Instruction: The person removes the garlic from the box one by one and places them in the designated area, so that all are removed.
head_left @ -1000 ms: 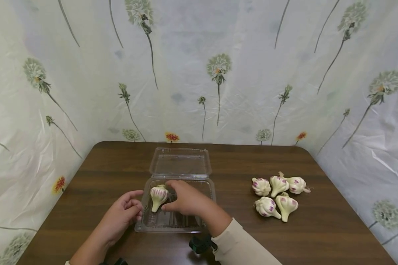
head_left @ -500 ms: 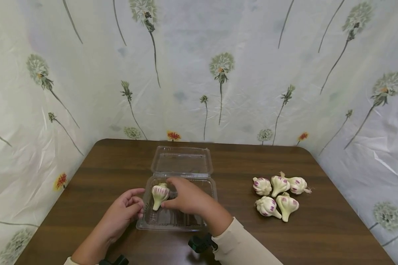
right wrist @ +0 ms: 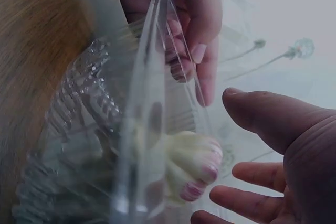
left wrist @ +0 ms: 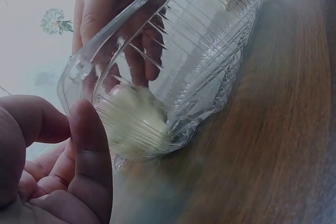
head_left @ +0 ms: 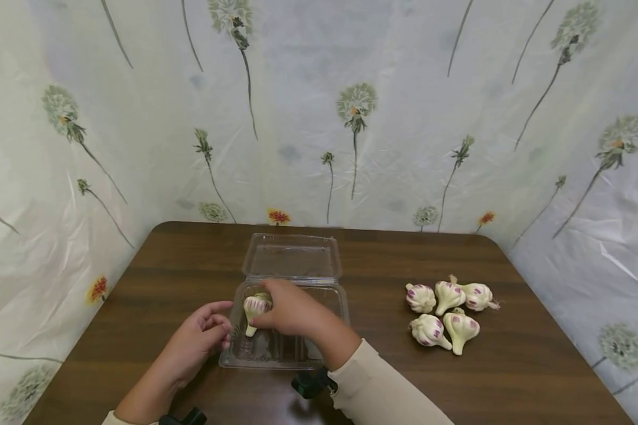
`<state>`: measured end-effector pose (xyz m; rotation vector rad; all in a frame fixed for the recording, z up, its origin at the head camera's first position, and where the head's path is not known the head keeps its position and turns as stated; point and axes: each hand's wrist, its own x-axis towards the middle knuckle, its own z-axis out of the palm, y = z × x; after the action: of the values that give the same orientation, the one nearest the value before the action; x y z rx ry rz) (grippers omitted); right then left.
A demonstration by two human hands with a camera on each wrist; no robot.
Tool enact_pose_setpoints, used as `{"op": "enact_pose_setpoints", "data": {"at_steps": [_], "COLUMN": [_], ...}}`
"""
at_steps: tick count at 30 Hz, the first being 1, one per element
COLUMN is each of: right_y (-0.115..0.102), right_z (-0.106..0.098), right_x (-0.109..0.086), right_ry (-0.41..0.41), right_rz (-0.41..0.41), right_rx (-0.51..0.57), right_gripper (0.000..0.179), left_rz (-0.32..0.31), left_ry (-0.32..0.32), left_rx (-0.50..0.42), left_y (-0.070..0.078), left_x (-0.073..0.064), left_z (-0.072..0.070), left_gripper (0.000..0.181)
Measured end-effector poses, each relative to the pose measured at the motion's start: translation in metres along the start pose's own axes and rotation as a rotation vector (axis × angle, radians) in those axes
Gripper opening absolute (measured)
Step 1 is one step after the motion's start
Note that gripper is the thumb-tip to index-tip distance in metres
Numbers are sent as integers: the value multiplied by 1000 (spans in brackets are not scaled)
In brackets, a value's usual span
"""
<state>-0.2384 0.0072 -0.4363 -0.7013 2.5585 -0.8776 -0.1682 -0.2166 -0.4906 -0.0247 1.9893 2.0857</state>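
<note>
A hinged clear plastic container (head_left: 268, 361) lies with its lid (head_left: 292, 255) folded back. One garlic bulb (head_left: 257, 307), white with purple streaks, sits at the left inside it, its stem end toward the person. My left hand (head_left: 199, 342) is at the container's left side; in the left wrist view its thumb (left wrist: 90, 140) and forefinger pinch the rim. My right hand (head_left: 292, 310) is over the container beside the bulb, thumb and fingers spread. In the right wrist view, a gap shows between those fingers (right wrist: 247, 200) and the bulb (right wrist: 194, 163).
Several more garlic bulbs (head_left: 449, 316) lie in a group on the right of the brown wooden table (head_left: 372, 271). A curtain (head_left: 298, 118) with a dandelion print hangs behind and on both sides. Dark wrist mounts (head_left: 313, 383) sit under the forearms.
My right hand has shifted slightly left and away from the person, covering more of the bulb. The left hand stays at the container's edge. The head view has shifted a little.
</note>
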Motion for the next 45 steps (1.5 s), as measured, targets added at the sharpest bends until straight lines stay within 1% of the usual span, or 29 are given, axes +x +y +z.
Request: {"op": "enact_pose_setpoints", "data": {"at_steps": [5, 12, 16, 22, 28, 34, 39, 45], "right_y": [-2, -4, -2, 1, 3, 3, 6, 10], "right_z": [6, 12, 17, 25, 26, 25, 26, 28], "right_x": [5, 7, 8, 10, 10, 8, 7, 7], "right_ry": [0, 4, -5, -12, 0, 2, 19, 28], "right_rz": [-26, -14, 4, 28, 26, 24, 3, 1], "right_rx": [-18, -12, -37, -109, -98, -91, -97, -105], "right_gripper": [74, 73, 76, 80, 77, 73, 67, 58], "left_rz": [-1, -15, -11, -5, -1, 6, 11, 9], "left_ry": [0, 8, 5, 10, 15, 5, 5, 0], "left_rx": [12, 23, 25, 20, 15, 19, 19, 19], "left_y": [0, 0, 0, -1, -1, -1, -2, -3], "left_x": [0, 0, 0, 0, 0, 0, 0, 1], "left_z": [-1, 0, -1, 0, 1, 1, 1, 1], "left_gripper": [53, 52, 53, 54, 54, 54, 54, 54]}}
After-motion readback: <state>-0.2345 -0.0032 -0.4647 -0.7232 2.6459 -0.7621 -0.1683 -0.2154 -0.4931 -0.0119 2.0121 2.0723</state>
